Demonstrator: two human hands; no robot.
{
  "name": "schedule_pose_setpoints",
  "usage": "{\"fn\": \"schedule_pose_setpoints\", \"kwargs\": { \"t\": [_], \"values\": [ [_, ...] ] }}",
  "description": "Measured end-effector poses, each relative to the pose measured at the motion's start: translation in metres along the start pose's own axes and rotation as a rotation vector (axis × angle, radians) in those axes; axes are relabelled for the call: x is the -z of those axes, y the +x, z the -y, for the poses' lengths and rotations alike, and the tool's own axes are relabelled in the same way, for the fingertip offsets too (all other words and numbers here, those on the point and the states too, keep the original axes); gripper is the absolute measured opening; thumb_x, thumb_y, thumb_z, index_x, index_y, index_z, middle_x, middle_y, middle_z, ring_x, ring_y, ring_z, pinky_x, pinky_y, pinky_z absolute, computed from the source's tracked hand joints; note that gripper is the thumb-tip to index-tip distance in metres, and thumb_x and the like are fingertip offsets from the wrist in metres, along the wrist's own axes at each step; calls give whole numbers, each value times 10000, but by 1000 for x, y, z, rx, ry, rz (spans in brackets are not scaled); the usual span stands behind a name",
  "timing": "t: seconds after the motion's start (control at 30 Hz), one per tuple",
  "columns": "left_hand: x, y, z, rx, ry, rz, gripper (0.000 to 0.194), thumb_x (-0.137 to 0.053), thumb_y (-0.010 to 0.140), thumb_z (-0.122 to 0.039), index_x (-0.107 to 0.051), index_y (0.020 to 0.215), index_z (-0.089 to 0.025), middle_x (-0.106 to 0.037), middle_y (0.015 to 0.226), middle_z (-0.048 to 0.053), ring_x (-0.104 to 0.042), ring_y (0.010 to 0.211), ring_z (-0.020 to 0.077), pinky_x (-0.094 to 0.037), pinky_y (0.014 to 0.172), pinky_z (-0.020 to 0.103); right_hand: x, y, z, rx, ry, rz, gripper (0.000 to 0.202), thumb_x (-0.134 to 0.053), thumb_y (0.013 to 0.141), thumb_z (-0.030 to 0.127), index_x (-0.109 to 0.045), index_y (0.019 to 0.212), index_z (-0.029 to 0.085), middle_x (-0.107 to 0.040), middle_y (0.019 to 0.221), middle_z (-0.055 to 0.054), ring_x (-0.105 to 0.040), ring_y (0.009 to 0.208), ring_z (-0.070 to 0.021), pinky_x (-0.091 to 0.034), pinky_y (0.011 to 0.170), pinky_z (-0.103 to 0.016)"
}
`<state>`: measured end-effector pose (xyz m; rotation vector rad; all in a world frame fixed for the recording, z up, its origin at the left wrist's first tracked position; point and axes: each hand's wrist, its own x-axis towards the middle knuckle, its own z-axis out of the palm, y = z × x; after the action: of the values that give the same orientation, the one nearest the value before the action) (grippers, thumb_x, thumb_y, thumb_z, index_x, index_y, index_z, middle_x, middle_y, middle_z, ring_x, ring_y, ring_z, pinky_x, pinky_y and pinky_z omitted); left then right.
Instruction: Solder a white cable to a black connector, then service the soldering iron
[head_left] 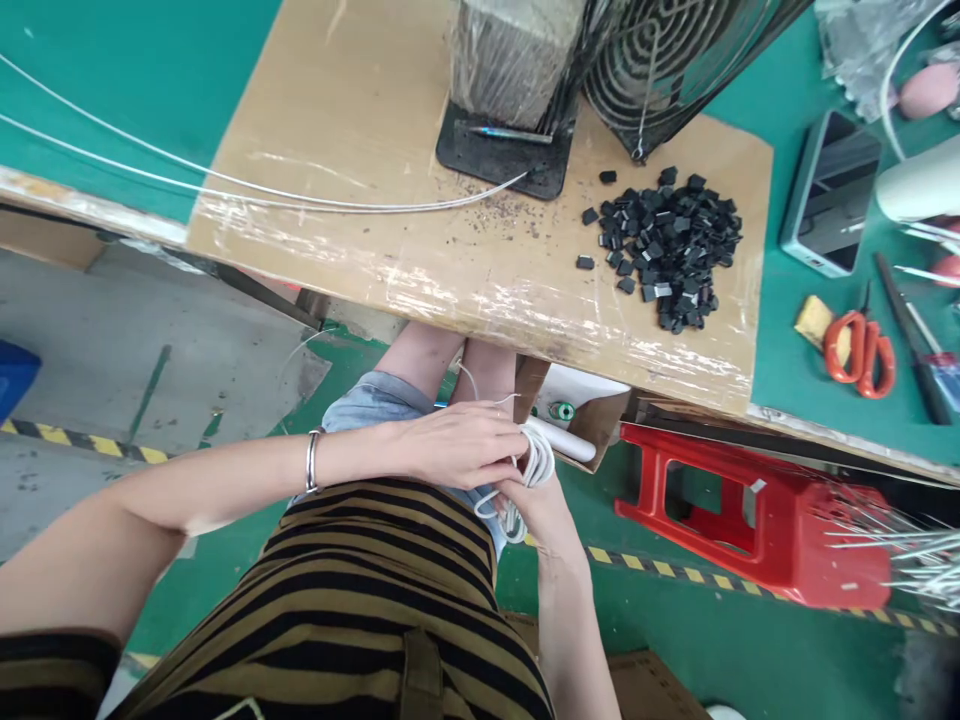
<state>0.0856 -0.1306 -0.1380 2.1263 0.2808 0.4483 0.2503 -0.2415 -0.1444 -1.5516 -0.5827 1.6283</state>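
A coiled white cable [537, 458] is held over my lap, just below the front edge of the workbench. My left hand [461, 445], with a metal bracelet at its wrist, reaches across and has its fingers closed on the coil's near side. Around the coil from the right, my right hand [546, 512] is closed, its fingers partly hidden by the loops. A loose cable end sticks up above my left hand.
On the cardboard sheet [337, 120] lie a pile of small black parts [667, 240] and two white cables [360, 207]. A plastic-wrapped block [517, 60] and a fan [667, 50] stand behind. Orange-handled scissors [859, 355] lie right; a red stool [750, 510] is below.
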Motion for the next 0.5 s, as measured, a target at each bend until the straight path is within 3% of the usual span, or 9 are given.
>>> {"fn": "schedule_pose_setpoints", "kwargs": {
  "t": [0.13,0.2,0.3,0.37,0.43,0.5],
  "values": [
    [-4,-2,2,44,-34,-99,335,-791,1086,-102,-474,1112,-210,-634,1016,41,-671,926,309,-573,814,344,0,-14,5,11,43,12,308,-888,825,426,-688,854,193,-581,617,8,-451,463,-111,-350,448,-252],
    [-5,-4,2,67,-30,-157,241,-692,1106,-134,-465,1155,-200,-622,1097,82,-655,998,327,-570,895,377,-2,-19,9,30,67,15,356,-870,860,467,-665,778,188,-566,600,-7,-486,499,-128,-375,482,-263],
    [-7,-9,-4,153,31,-307,167,-590,1100,-240,-489,1208,-162,-537,1303,207,-543,1209,424,-478,1080,530,-6,-18,15,89,118,-5,383,-870,873,470,-655,736,183,-538,595,-15,-571,617,-161,-451,595,-283],
    [-11,-15,-13,232,60,-368,156,-511,1122,-312,-495,1138,-158,-551,1232,224,-553,1153,446,-481,1046,570,-7,-14,17,128,165,-39,361,-866,884,463,-660,770,189,-509,598,0,-544,619,-149,-449,608,-284],
    [-19,-21,-22,270,50,-308,182,-459,1150,-318,-478,1016,-196,-600,1033,154,-619,970,404,-545,908,508,-9,-9,18,161,212,-78,343,-874,883,451,-654,818,196,-462,595,26,-468,589,-120,-418,589,-266],
    [-27,-25,-30,269,30,-170,212,-483,1165,-257,-485,957,-214,-613,907,82,-651,813,350,-563,744,424,-9,-5,17,183,248,-112,349,-890,873,441,-640,853,199,-432,602,41,-419,587,-102,-400,588,-245]
  ]
}}
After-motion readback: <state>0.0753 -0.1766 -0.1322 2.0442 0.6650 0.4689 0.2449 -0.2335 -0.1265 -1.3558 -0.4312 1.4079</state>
